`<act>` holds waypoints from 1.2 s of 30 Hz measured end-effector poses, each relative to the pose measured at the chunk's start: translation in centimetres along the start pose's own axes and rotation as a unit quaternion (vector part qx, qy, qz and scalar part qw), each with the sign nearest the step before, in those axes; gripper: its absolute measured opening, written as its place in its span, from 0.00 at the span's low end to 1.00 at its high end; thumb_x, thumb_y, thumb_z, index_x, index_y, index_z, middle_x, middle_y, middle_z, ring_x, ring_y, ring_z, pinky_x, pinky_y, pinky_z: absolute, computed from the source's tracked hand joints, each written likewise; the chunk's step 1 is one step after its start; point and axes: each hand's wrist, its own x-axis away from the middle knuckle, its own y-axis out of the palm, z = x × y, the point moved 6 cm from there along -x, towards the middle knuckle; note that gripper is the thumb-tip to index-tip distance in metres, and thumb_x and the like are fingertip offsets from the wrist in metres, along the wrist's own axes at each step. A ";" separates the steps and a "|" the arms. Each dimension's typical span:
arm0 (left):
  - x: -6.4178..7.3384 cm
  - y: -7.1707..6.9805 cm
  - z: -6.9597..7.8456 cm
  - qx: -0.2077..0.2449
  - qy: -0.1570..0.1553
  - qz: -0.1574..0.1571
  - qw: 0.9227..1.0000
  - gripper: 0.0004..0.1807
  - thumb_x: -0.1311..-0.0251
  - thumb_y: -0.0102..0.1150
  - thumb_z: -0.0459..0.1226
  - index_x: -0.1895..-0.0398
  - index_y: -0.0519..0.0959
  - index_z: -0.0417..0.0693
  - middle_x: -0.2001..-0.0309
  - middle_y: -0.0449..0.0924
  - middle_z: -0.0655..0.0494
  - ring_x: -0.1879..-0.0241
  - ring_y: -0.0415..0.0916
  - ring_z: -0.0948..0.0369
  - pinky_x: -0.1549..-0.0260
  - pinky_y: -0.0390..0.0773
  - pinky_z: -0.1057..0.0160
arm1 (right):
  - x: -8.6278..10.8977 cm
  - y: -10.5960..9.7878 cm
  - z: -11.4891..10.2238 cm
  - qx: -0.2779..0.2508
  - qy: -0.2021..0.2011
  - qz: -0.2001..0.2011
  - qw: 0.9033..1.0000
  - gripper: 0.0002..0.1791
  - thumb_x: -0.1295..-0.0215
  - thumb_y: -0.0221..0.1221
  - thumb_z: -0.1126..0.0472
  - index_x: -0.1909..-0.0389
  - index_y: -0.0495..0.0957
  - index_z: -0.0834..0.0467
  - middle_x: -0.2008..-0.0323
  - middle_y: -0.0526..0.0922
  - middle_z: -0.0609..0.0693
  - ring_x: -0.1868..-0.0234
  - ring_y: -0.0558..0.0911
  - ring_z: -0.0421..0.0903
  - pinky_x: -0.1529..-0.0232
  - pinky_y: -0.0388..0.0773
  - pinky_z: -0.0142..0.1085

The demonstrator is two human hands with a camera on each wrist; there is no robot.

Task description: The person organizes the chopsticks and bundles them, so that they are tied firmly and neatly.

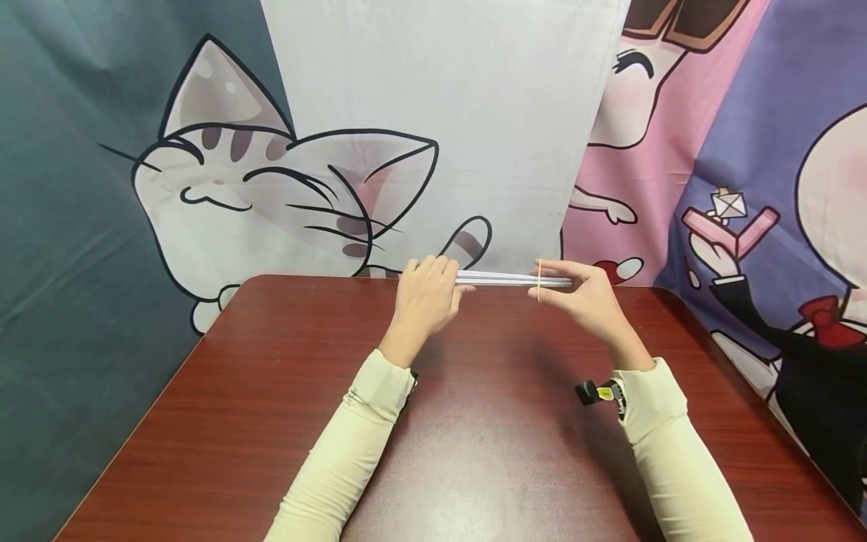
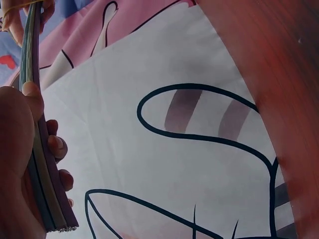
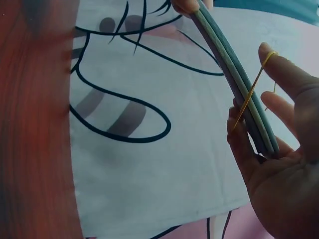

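A stack of thin, flat booklets [image 1: 497, 278], seen nearly edge-on, is held level over the far edge of the table. My left hand [image 1: 428, 293] grips its left end, thumb on one face and fingers curled round the other, as the left wrist view shows. Around the right end my right hand [image 1: 582, 293] has its fingers and thumb spread apart. A yellow rubber band [image 3: 250, 91] is stretched over those fingertips and loops around the stack. The booklets' edges [image 2: 50, 194] look blue-green, beige and purple. In the right wrist view the stack's near end reaches toward the palm.
Below the hands lies a reddish-brown wooden table [image 1: 474, 421] with rounded far corners. A cloth backdrop [image 1: 447, 83] with cartoon figures hangs right behind it. A small black camera [image 1: 588, 392] is strapped to the right wrist.
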 end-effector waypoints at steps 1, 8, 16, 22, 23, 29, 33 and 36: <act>0.0 0.0 0.0 0.000 0.000 -0.001 1.000 0.21 0.36 0.52 0.57 0.69 0.73 0.49 0.71 0.73 0.55 0.65 0.73 0.56 0.64 0.68 0.58 | 0.0 0.1 -0.2 0.006 0.001 0.001 1.000 0.28 0.51 0.74 0.69 0.45 0.82 0.62 0.53 0.86 0.59 0.59 0.86 0.40 0.61 0.81 0.30; 0.0 0.0 0.1 0.000 0.003 0.007 1.000 0.21 0.36 0.53 0.57 0.69 0.73 0.49 0.71 0.73 0.55 0.66 0.73 0.56 0.65 0.68 0.58 | 0.5 1.0 -2.9 0.046 -0.032 0.011 0.998 0.27 0.53 0.73 0.73 0.48 0.81 0.68 0.54 0.83 0.68 0.62 0.83 0.39 0.62 0.79 0.27; 0.1 -0.1 0.0 0.002 0.005 0.019 1.000 0.21 0.37 0.54 0.57 0.70 0.73 0.49 0.72 0.74 0.55 0.66 0.73 0.56 0.66 0.68 0.58 | 1.2 1.1 -4.2 0.050 -0.078 0.044 0.995 0.30 0.57 0.72 0.78 0.47 0.79 0.72 0.56 0.76 0.64 0.54 0.75 0.44 0.56 0.71 0.30; 0.0 0.0 0.1 0.002 0.006 0.019 1.000 0.19 0.37 0.54 0.55 0.70 0.74 0.49 0.72 0.73 0.55 0.67 0.73 0.56 0.66 0.68 0.58 | 1.5 1.1 -4.6 0.053 -0.126 0.056 0.989 0.28 0.58 0.72 0.79 0.50 0.81 0.72 0.51 0.80 0.67 0.46 0.77 0.39 0.45 0.69 0.27; 0.0 0.1 0.1 0.002 0.008 0.018 1.000 0.19 0.37 0.53 0.54 0.70 0.74 0.49 0.72 0.73 0.55 0.67 0.73 0.56 0.66 0.68 0.58 | 1.6 1.1 -4.7 0.053 -0.135 0.056 0.988 0.27 0.58 0.72 0.79 0.51 0.81 0.72 0.51 0.81 0.68 0.46 0.78 0.40 0.44 0.69 0.28; -0.1 0.2 0.1 0.004 0.001 0.010 1.000 0.18 0.36 0.53 0.54 0.70 0.74 0.49 0.72 0.74 0.55 0.67 0.74 0.56 0.67 0.67 0.58 | 2.2 1.2 -5.6 0.055 -0.178 0.070 0.980 0.25 0.58 0.71 0.80 0.53 0.83 0.71 0.54 0.83 0.68 0.49 0.81 0.43 0.45 0.71 0.29; -0.1 0.1 0.1 0.011 -0.001 0.009 1.000 0.17 0.36 0.53 0.53 0.70 0.73 0.49 0.72 0.74 0.55 0.67 0.74 0.55 0.68 0.67 0.58 | 2.4 1.3 -6.1 0.060 -0.205 0.086 0.973 0.25 0.61 0.72 0.81 0.55 0.83 0.72 0.57 0.84 0.67 0.51 0.82 0.44 0.46 0.72 0.29; -0.2 -0.1 0.1 0.012 -0.002 0.011 1.000 0.18 0.36 0.54 0.53 0.71 0.73 0.49 0.72 0.74 0.55 0.67 0.74 0.55 0.68 0.67 0.58 | 2.6 1.3 -6.3 0.065 -0.226 0.095 0.967 0.24 0.63 0.72 0.82 0.58 0.84 0.73 0.60 0.84 0.67 0.54 0.82 0.45 0.48 0.73 0.29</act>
